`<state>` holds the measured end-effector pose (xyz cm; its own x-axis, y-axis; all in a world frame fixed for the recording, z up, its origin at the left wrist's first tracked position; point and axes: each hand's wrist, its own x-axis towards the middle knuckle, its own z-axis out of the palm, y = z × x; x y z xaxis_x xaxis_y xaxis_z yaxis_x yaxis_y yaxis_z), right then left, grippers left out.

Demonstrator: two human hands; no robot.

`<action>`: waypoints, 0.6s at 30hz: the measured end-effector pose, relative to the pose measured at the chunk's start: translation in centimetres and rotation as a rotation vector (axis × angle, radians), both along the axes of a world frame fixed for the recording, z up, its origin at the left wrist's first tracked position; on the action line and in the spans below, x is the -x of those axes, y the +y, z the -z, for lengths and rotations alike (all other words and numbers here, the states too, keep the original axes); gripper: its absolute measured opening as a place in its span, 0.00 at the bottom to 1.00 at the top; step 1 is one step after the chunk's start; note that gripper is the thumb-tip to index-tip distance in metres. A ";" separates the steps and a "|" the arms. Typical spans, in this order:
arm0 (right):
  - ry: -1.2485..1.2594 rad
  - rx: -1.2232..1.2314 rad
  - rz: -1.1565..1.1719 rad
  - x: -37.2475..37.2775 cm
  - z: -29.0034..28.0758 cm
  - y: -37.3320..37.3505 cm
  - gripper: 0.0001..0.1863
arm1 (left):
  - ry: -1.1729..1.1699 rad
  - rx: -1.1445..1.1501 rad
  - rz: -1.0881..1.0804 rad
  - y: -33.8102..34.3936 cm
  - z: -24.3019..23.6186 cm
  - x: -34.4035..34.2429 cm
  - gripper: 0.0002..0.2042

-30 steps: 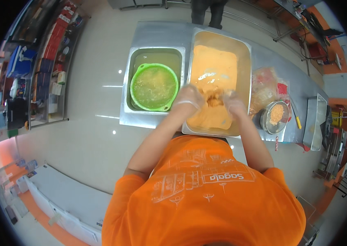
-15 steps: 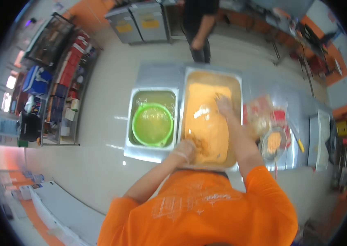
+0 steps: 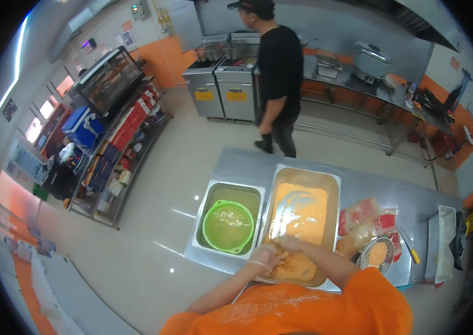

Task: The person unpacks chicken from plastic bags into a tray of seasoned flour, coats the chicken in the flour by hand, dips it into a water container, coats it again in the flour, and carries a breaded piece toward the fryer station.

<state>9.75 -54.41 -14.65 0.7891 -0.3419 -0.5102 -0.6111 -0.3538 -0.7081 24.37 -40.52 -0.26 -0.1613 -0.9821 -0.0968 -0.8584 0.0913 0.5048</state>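
Holding left hand (image 3: 264, 257) and right hand (image 3: 288, 244) close together at orange mix (image 3: 310, 205) in steel pan (image 3: 332, 205); cannot tell fingers clenched from released

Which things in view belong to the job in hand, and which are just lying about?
Apparently in the job:
left hand, right hand
deep metal pan
orange mix
metal strainer, likely
green basket, likely

Apparently just lying about:
yellow-handled utensil
blue cooler box
glass display case

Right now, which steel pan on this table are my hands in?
The large middle pan of orange mix. The left pan holds a green basket in liquid; the narrow right pan stands apart.
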 end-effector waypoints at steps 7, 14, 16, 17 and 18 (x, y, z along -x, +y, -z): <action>0.077 0.171 0.149 4.4 -9.4 2.6 0.23 | -0.016 -0.164 -0.151 -8.0 -0.5 2.1 0.24; 0.284 0.510 0.259 6.0 3.8 2.0 0.22 | -0.507 -0.377 0.457 -12.0 12.7 1.9 0.14; 0.188 0.409 0.102 5.0 3.7 4.6 0.20 | -0.423 -0.487 0.282 -11.2 12.5 2.9 0.14; 0.082 0.257 0.223 4.7 -1.9 7.3 0.20 | -0.334 -0.572 0.117 -10.6 11.9 3.4 0.14; 0.095 0.309 0.075 5.3 -5.1 8.6 0.22 | -0.297 -0.555 -0.041 -10.0 11.6 4.2 0.13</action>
